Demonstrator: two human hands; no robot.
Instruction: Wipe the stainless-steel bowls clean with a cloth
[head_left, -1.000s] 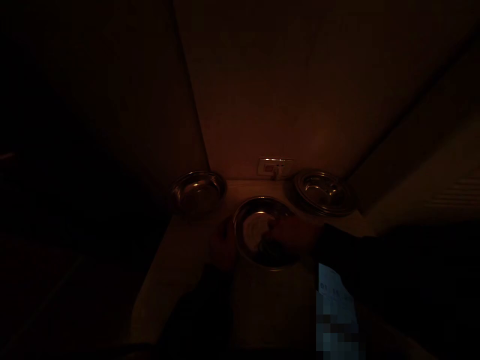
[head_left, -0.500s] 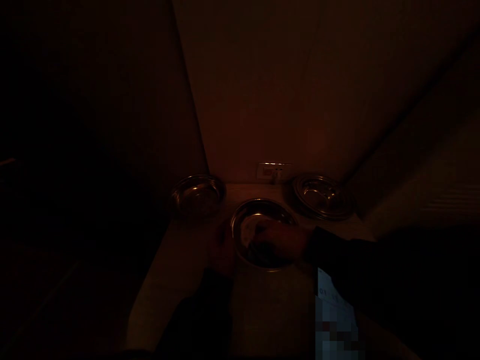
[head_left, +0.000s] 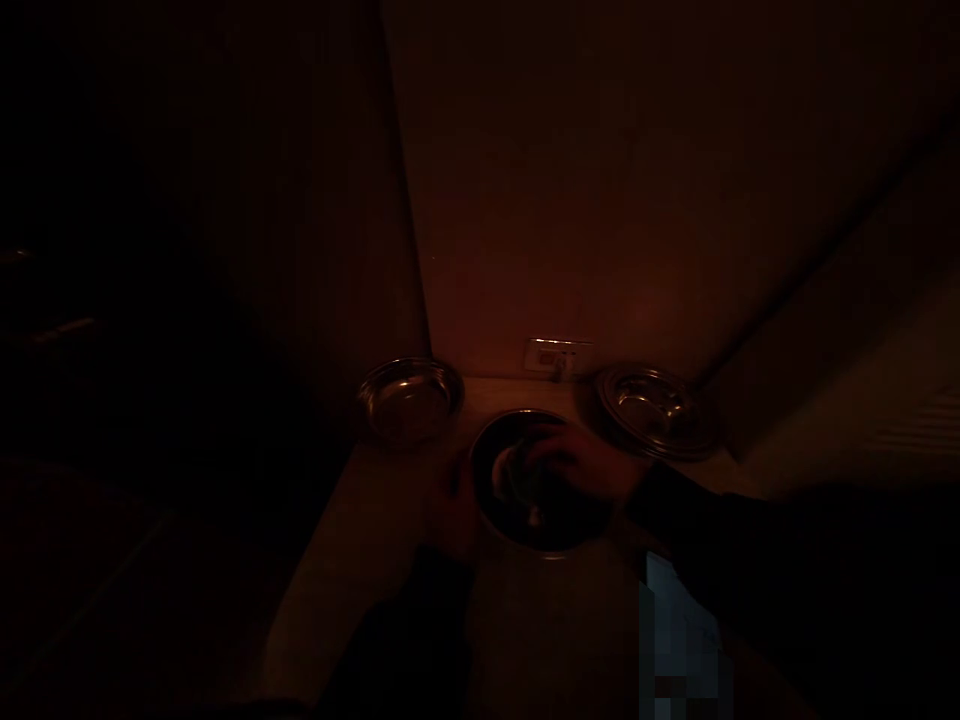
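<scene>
I can read no text, brand, number or sign from where I sit. The lit screen (head_left: 684, 615) at the near right, beside the table (head_left: 360, 560), shows only faint marks that I can't make out, and part of it is covered by coarse blocks. On the wall socket (head_left: 558, 357) at the far side I can make out no lettering, nor any on the round metal dish (head_left: 489, 450) in the middle.

Polished metal glints on central bowl (head_left: 491, 515), left dish (head_left: 409, 405), stacked plates (head_left: 660, 412) at right; glossy-edged socket plate (head_left: 547, 357), smooth wood-look tabletop (head_left: 352, 560), matt wall (head_left: 570, 220), dull cloth sleeves (head_left: 690, 515).
</scene>
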